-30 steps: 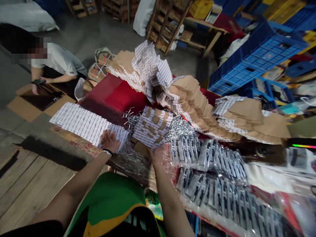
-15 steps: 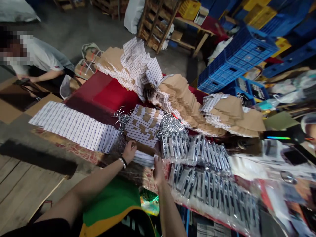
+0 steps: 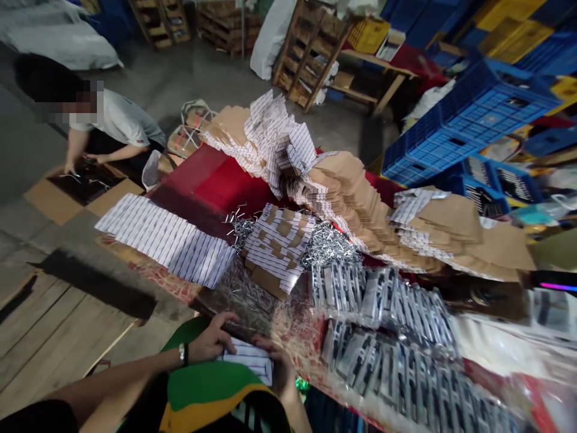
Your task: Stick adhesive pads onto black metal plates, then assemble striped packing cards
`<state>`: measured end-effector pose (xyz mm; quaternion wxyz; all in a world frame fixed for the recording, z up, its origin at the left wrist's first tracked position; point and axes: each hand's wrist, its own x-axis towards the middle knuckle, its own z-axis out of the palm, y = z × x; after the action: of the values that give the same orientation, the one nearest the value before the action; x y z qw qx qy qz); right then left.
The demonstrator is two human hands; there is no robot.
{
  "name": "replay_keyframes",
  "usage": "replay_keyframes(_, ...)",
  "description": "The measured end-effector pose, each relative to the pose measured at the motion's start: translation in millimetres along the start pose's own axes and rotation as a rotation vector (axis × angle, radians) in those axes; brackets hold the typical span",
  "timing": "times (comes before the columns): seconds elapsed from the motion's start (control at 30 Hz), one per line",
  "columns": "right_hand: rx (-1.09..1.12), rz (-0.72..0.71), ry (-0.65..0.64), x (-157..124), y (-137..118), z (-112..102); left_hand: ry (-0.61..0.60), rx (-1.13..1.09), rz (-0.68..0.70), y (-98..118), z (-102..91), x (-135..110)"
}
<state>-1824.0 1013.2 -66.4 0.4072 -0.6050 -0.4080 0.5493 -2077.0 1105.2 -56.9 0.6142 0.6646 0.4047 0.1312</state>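
Observation:
Close to my body at the table's near edge, a white carton (image 3: 250, 361) with dark stripes sits between my two hands. My left hand (image 3: 213, 340) has its fingers curled on the carton's left side. At its right side my right hand (image 3: 278, 362) grips the carton; part of that hand is in shadow. Beyond them lies a pile of striped cartons with brown patches (image 3: 276, 245). Loose small metal pins (image 3: 332, 245) are heaped beside that pile. A row of white striped cartons (image 3: 164, 239) stretches to the left.
Stacks of flat brown cartons (image 3: 347, 192) line the table's far side. Several plastic-wrapped metal parts (image 3: 396, 355) fill the right side. Blue crates (image 3: 469, 123) stand behind at right. At far left another person (image 3: 130, 120) reaches into an open cardboard box (image 3: 58, 195).
Both hands have drawn back from the tabletop toward my body with the carton. Its brown flap no longer shows, and striped white faces up. The view has shifted slightly left.

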Motion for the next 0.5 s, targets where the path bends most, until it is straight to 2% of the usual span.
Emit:
replay_keyframes(0.07, 0.145, 0.078, -0.081, -5.1, -3.2, 0.0, -0.161, 0.045, 0.042, 8.4, -11.4, 0.6)
replay_keyframes(0.1, 0.194, 0.124, -0.107, -5.6, -4.5, 0.7, -0.191, 0.077, 0.031, 13.5, -16.4, 4.1)
replay_keyframes(0.17, 0.143, 0.188, -0.091, -1.5, -6.3, 3.7, -0.194, 0.193, -0.057, 23.4, -22.2, 16.6)
replay_keyframes(0.27, -0.089, 0.192, 0.070, 12.8, -6.9, 8.3, -0.196, 0.413, -0.208, 31.6, -19.4, 40.4)
replay_keyframes(0.33, -0.121, 0.145, 0.271, 23.1, -7.8, 8.6, -0.114, 0.421, -0.225, 31.7, -11.6, 53.2)
replay_keyframes(0.4, 0.051, 0.123, 0.466, 32.7, -10.8, 7.2, 0.017, 0.323, -0.197, 30.7, -1.3, 63.3)
replay_keyframes(0.43, 0.164, 0.115, 0.509, 37.6, -13.0, 6.5, 0.054, 0.270, -0.175, 31.3, 3.6, 68.8)
replay_keyframes(0.5, 0.290, 0.062, 0.463, 49.1, -18.0, 5.2, 0.043, 0.252, -0.114, 37.7, 7.9, 85.5)
